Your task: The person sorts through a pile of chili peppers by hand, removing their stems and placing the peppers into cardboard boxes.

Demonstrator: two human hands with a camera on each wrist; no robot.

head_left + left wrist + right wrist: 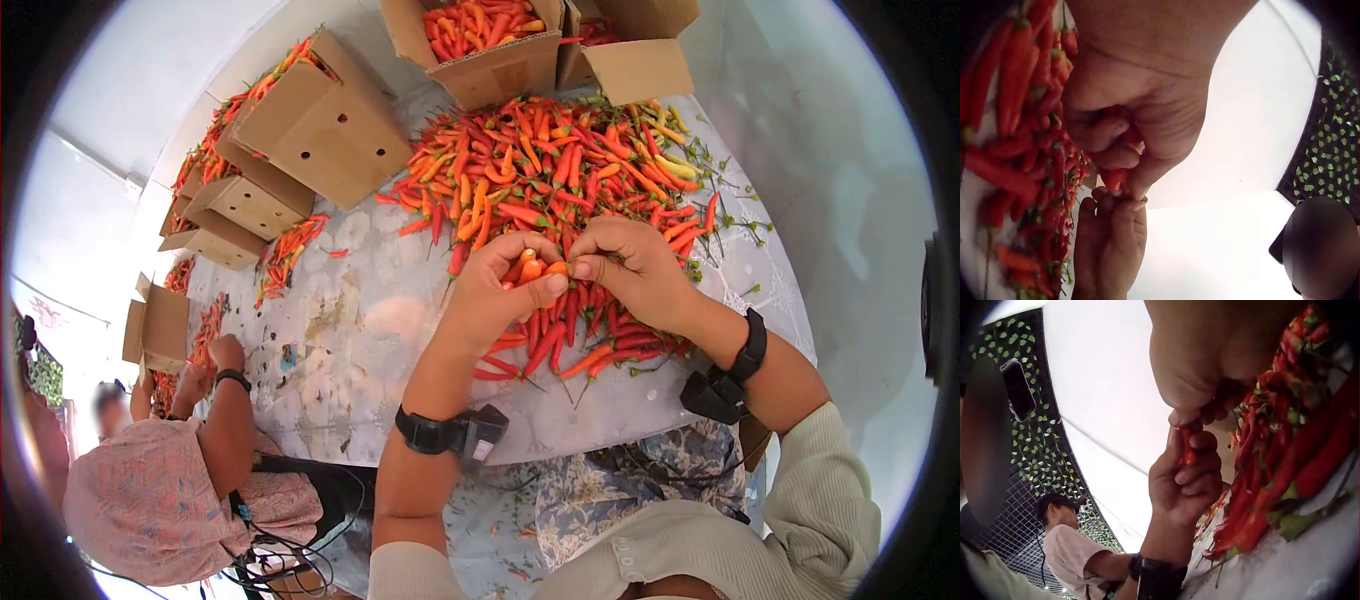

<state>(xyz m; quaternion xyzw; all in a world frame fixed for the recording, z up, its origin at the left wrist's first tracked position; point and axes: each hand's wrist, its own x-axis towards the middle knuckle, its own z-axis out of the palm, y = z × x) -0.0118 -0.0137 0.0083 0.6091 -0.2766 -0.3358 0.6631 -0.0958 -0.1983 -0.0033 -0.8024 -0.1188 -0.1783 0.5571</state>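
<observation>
Curled round a few red-orange chilies (pixel 530 268), the left hand (pixel 500 290) is held over the near edge of a large chili pile (pixel 540 170). Thumb and fingertips of the right hand (pixel 635 270) meet the top end of one of these chilies, right beside the left thumb. In the left wrist view, red chili (pixel 1116 179) shows between the fingers of the left hand (pixel 1138 106), and the right hand (pixel 1110 244) touches its tip. The right wrist view has the left hand (pixel 1185 481) around a chili (pixel 1188 450), with the right hand (pixel 1216 362) pinching at its end.
Cardboard boxes (pixel 325 125) of chilies line the table's far and left sides. Green stems (pixel 745 225) are scattered at the right. Another person (pixel 165 500) works at the left over a smaller chili heap (pixel 205 330). The table's near edge (pixel 520 455) is close to the forearms.
</observation>
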